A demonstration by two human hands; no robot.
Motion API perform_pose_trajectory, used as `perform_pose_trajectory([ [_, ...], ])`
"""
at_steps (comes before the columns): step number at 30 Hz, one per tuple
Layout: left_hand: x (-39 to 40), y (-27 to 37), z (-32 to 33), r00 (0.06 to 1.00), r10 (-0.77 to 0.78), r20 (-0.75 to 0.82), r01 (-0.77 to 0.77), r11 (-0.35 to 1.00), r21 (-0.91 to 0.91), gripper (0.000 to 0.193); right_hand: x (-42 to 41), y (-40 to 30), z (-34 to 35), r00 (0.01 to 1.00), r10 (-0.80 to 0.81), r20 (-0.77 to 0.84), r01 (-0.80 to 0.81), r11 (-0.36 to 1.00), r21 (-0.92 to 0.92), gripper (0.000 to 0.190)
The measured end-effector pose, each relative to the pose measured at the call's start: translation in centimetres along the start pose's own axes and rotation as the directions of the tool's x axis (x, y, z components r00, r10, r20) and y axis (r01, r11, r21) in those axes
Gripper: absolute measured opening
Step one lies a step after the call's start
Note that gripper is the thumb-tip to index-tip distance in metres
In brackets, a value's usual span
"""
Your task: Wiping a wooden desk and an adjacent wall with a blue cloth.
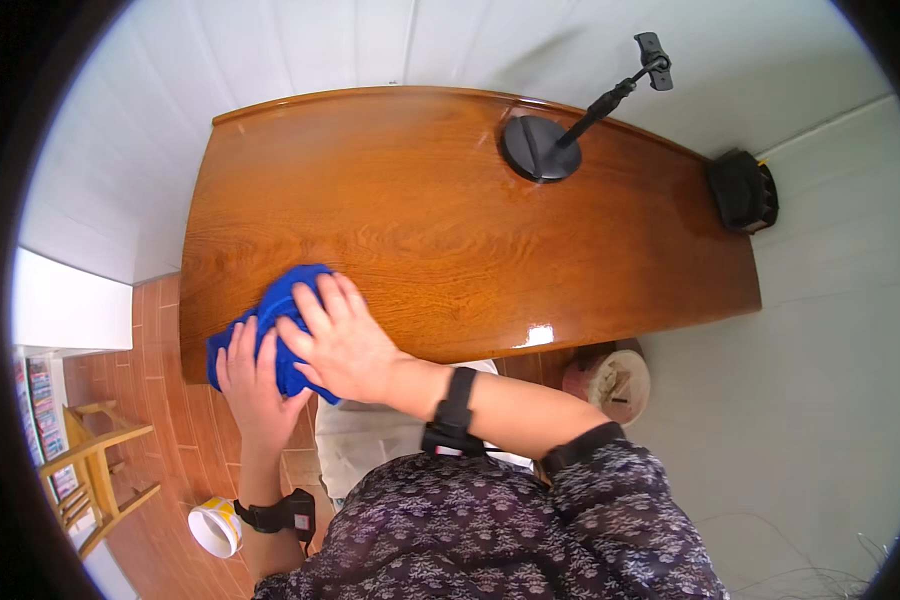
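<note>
A bunched blue cloth point(281, 295) lies at the front left corner of a glossy brown wooden desk point(435, 202). My right hand point(341, 337) presses on the cloth's right part from above with its fingers spread. Against its lower left part rests my left hand point(259, 386), fingers over the fabric and thumb pointing towards my right hand. The two hands are side by side, and the palms' undersides are hidden. Each wrist wears a black strap with a small device.
A black phone stand point(541, 148) rises at the desk's back; a black organizer point(739, 191) sits at the right end. Below are a pinkish bin point(634, 386), a white and yellow bucket point(216, 527) and a wooden stool point(97, 465). White walls border the back and right.
</note>
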State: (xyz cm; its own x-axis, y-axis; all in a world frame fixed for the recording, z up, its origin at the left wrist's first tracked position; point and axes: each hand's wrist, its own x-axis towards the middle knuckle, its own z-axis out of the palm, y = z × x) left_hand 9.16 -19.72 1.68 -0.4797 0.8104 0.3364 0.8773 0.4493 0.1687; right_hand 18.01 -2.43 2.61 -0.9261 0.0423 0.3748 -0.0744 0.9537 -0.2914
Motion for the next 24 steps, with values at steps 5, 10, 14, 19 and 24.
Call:
perform_pose_trajectory([
  [5, 0.1, -1.4, -0.3, 0.999, 0.026, 0.037, -0.030, 0.996, 0.087, 0.093, 1.6, 0.0, 0.9, 0.999, -0.026, 0.024, 0.025, 0.998, 0.060, 0.058],
  [10, 4.9, 3.2, -0.7, 0.969, 0.087, 0.229, -0.092, 0.996, 0.010, 0.099, -1.5, 4.0, -2.3, 0.991, 0.125, 0.041, -0.128, 0.990, 0.063, 0.051],
  [14, 8.4, 9.1, 2.3, 0.952, 0.212, 0.223, -0.202, 0.977, -0.065, 0.091, -6.3, 8.6, -6.0, 0.977, 0.202, -0.068, -0.207, 0.976, -0.069, 0.054],
  [19, 14.6, 16.7, 7.1, 0.851, 0.476, 0.219, -0.406, 0.864, -0.299, 0.088, -13.9, 13.2, -9.5, 0.871, 0.430, -0.239, -0.483, 0.840, -0.249, 0.052],
  [24, 16.8, 20.0, 10.0, 0.762, 0.605, 0.233, -0.514, 0.783, -0.351, 0.086, -17.7, 14.3, -9.9, 0.827, 0.479, -0.295, -0.562, 0.729, -0.391, 0.051],
])
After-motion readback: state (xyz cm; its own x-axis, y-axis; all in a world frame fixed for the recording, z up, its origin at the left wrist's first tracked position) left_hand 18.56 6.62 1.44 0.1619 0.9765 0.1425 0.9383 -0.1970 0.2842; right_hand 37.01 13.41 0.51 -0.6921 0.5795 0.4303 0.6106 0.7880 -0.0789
